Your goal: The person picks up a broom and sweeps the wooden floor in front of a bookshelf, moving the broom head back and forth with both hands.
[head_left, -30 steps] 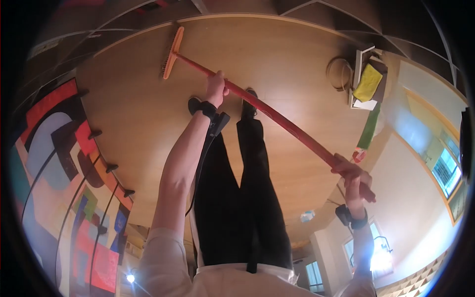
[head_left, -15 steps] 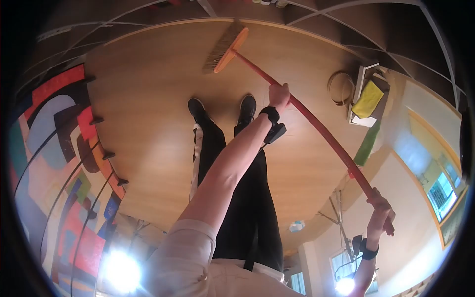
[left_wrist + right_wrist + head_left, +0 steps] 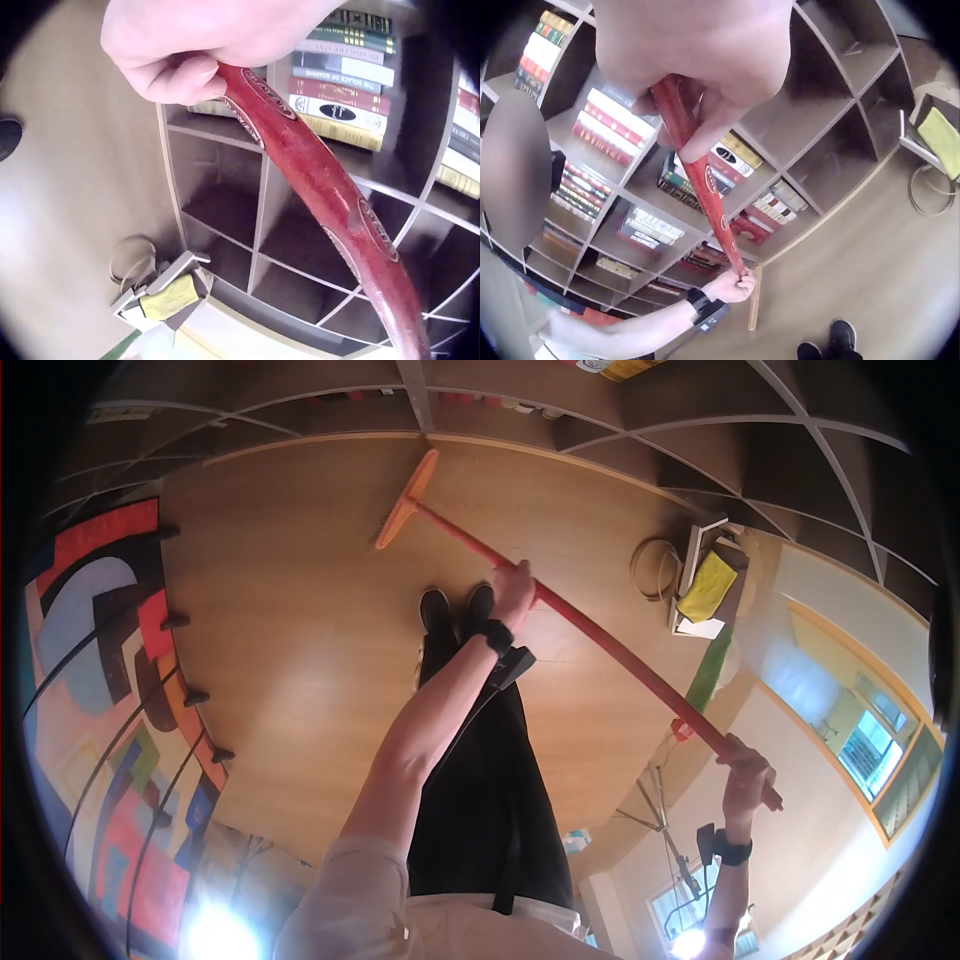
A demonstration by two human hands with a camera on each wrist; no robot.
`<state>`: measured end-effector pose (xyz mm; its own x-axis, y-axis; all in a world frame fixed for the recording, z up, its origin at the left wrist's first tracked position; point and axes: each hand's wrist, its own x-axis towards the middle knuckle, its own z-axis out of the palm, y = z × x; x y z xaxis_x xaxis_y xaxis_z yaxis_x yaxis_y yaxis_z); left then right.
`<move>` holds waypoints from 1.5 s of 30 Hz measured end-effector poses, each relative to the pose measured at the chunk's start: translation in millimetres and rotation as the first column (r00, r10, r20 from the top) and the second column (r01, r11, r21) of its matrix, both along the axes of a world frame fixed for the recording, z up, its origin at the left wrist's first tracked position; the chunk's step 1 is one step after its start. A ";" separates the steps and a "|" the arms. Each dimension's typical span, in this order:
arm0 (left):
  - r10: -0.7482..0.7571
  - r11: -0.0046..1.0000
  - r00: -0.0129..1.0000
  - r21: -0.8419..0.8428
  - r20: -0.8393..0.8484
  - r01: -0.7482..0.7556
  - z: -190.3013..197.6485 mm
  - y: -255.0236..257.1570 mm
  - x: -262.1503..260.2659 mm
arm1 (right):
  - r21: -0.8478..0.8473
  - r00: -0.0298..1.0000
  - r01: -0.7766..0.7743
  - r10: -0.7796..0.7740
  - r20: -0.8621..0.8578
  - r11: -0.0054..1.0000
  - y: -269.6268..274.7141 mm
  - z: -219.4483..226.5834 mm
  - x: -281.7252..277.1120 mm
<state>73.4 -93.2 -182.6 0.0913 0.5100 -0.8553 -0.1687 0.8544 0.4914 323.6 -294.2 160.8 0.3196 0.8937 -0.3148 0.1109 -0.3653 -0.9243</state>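
The red pole of a broom slants across the head view, its flat orange head by the floor near the shelf base; contact with the floor is unclear. My left hand grips the pole on its lower part, fingers curled round it, as the left wrist view shows with the hand at the top. My right hand holds the pole's upper end, a short tip sticking out past it. In the right wrist view, this hand wraps the patterned red pole, which runs down to the left hand.
Shelves of books border the wooden floor. At the right lie a hoop and a box with a yellow cloth. Colourful panels stand left. Both feet are below my left hand.
The broom head first swung right, then came back partly left. My left hand followed the same way. The feet now stand closer together, and the head view shows more of the shelves.
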 end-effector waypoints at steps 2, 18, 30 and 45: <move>0.073 0.996 0.997 -0.042 0.000 -0.073 1.0 6.7 -29.4 | 0.003 0.992 -0.109 0.108 0.059 0.994 12.8 -11.1 -19.3; 0.094 0.994 0.996 -0.062 -0.013 -0.094 -44.1 30.0 -66.9 | -0.165 0.989 -0.128 0.138 0.051 0.978 40.6 -43.3 -62.9; -0.041 0.997 0.998 -0.065 -0.049 0.037 -59.9 6.1 60.1 | -0.059 0.998 -0.059 0.061 0.033 0.997 7.0 -62.4 50.1; -0.062 0.998 0.993 -0.028 -0.097 0.060 -33.5 -64.3 241.5 | -0.065 0.998 0.051 -0.054 -0.042 0.997 -96.8 -39.9 223.2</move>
